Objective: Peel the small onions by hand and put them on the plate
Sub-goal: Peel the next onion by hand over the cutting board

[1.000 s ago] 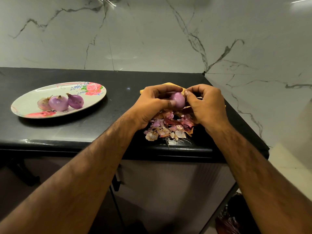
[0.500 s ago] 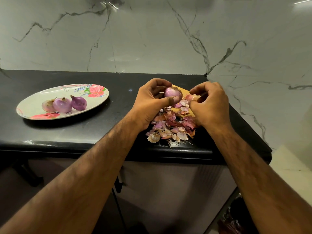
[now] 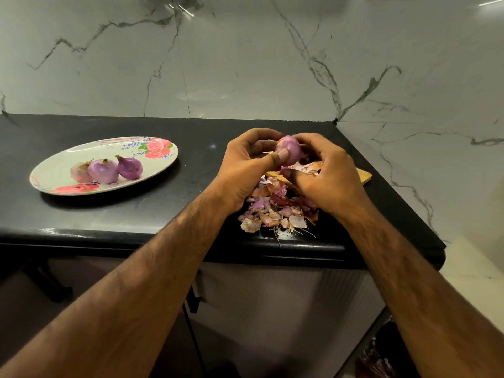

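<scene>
1. Head view, far left: flowery plate (image 3: 54,174) on the black counter (image 3: 163,214), set well apart from the mess, likely to keep clean ones clean.
2. On the plate: three peeled onions (image 3: 105,170), touching in a row, shiny pink and purple, little stem tips left on.
3. Middle: left hand (image 3: 245,165) curled round one more onion (image 3: 291,149), thumb pressed on its front, probably to hold it steady.
4. That onion: up in the air between both hands, above the peels, far from the plate. Smooth, pale purple, mostly bare by the look of it.
5. Right hand (image 3: 327,173): fingers curled onto the onion's right side, seemingly picking at the last skin.
6. Under the hands: pile of dry peels (image 3: 272,211), dropped right below the work spot, beside a yellow board (image 3: 364,175).
</scene>
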